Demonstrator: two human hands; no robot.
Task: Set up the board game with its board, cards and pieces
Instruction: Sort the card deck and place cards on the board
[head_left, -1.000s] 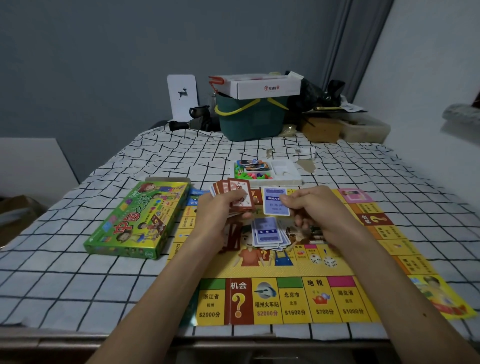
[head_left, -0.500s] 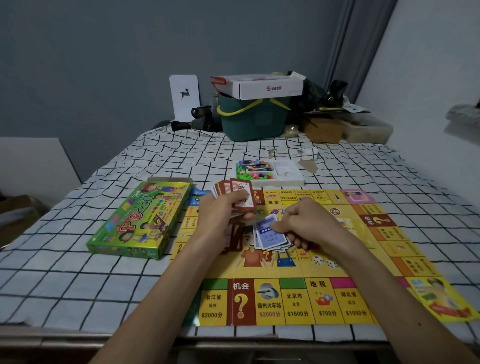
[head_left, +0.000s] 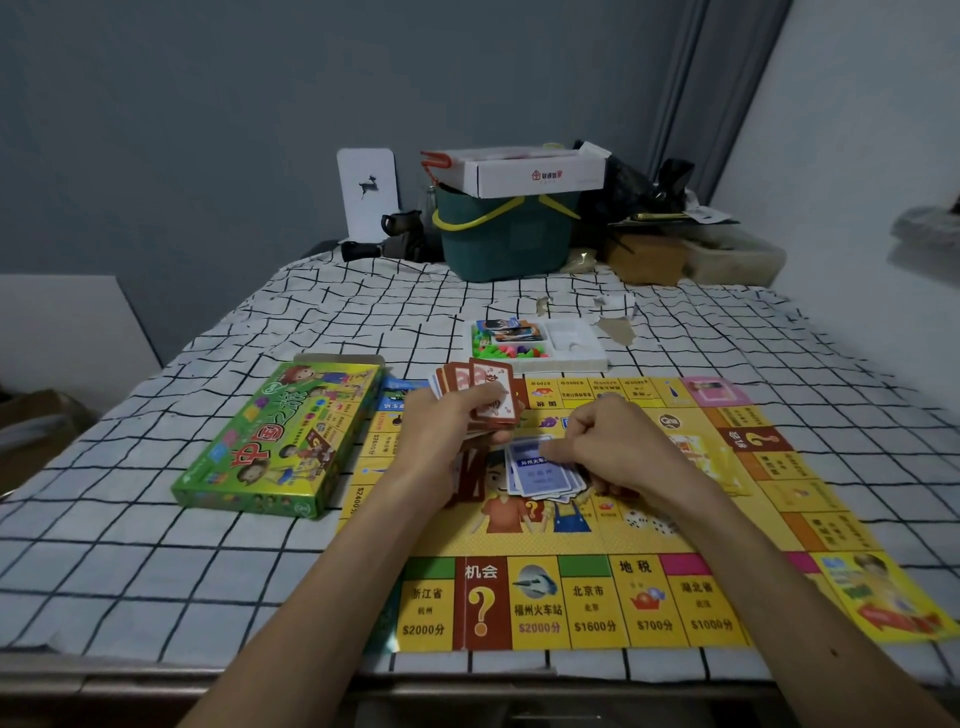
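Checked black-and-white cloth (head_left: 156, 545) over the table, grey wall behind.

Left hand (head_left: 457, 415): fingers curled, thumb clamped over a fan of red-brown-bordered paper cards (head_left: 491, 389), held above the board's far-left area.

Right hand (head_left: 618, 447): fingers curled, thumb and forefinger closed on the top card of a loose pile of blue paper cards (head_left: 540, 473). I read it as a pinch, though the contact is partly hidden. The pile sits mid-board on the yellow printed paper board (head_left: 675, 540), which lies flat on the cloth in front of me.

Two white dice (head_left: 635, 519) sit on the board just beside the right wrist. Green cardboard game box (head_left: 280, 441) is just beside the board's left edge. White plastic tray (head_left: 576, 358) of coloured pieces sits just past the far edge.

Risks, my call:
- The fan is one-handed, so a looser thumb lets the cards spill across the board.
- The blue pile is already splayed, and a dragged card would spread it further.
- A right wrist sweep would knock the dice.
- The board looks thin, so a forearm could shift or crease it.

Orientation:
- Board long axis runs left-right. The near row reads upright to me, the far row inverted.
- Blue cards' long axis runs roughly toward and away from me.
- The fan stands near upright, faces toward me.
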